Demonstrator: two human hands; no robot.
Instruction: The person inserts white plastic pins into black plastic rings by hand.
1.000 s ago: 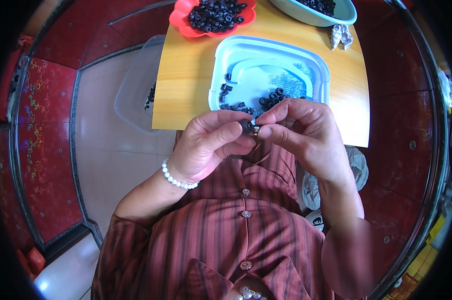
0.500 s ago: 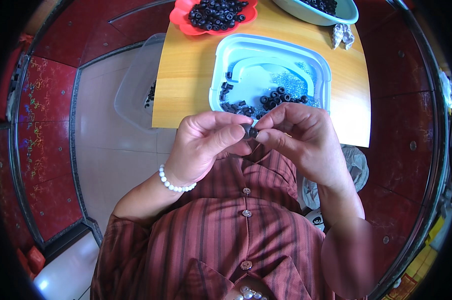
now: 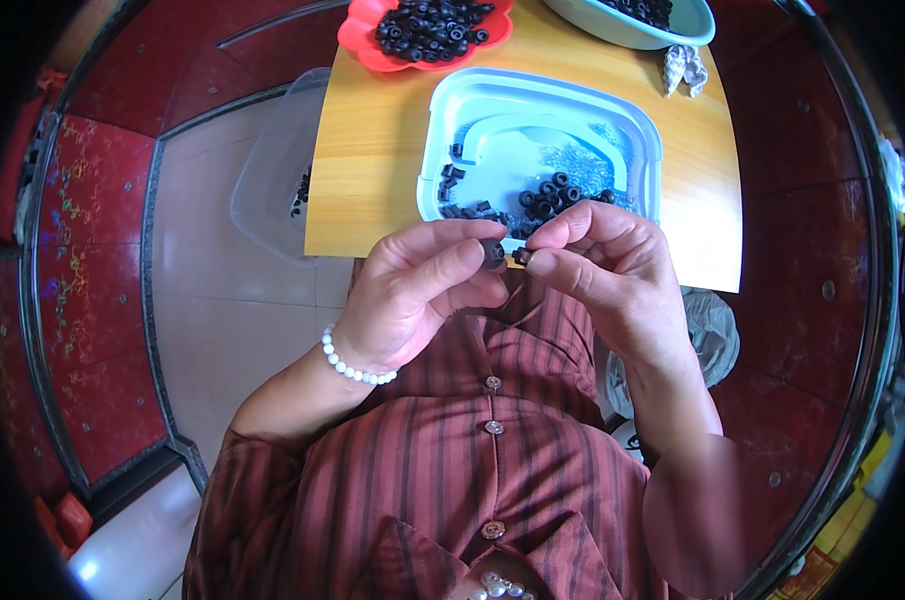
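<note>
Just in front of the table's near edge, my left hand (image 3: pixel 422 275) pinches a round black ring-like part (image 3: pixel 492 254) between thumb and fingers. Facing it, my right hand (image 3: pixel 612 260) grips a smaller black piece (image 3: pixel 521 256) by thumb and forefinger. A narrow gap separates the two parts. Beyond my hands is a light-blue tray (image 3: pixel 428 150). In it lie a heap of round black parts (image 3: pixel 552 192) to the right and small black pieces (image 3: pixel 450 175) along the left side. My hands hide part of the tray's near edge.
At the back of the wooden table (image 3: pixel 367 150) stand a red flower-shaped bowl (image 3: pixel 355 45) and a pale-blue basin (image 3: pixel 622 38), both holding black parts. Crumpled whitish gloves (image 3: pixel 684 72) lie beside the basin. A clear bin (image 3: pixel 262 190) is on the floor, left; a plastic bag (image 3: pixel 707 335) sits right.
The two black parts, touching before, are now apart. My right hand has moved slightly right and up with the smaller piece; my left hand still holds the ring-like part.
</note>
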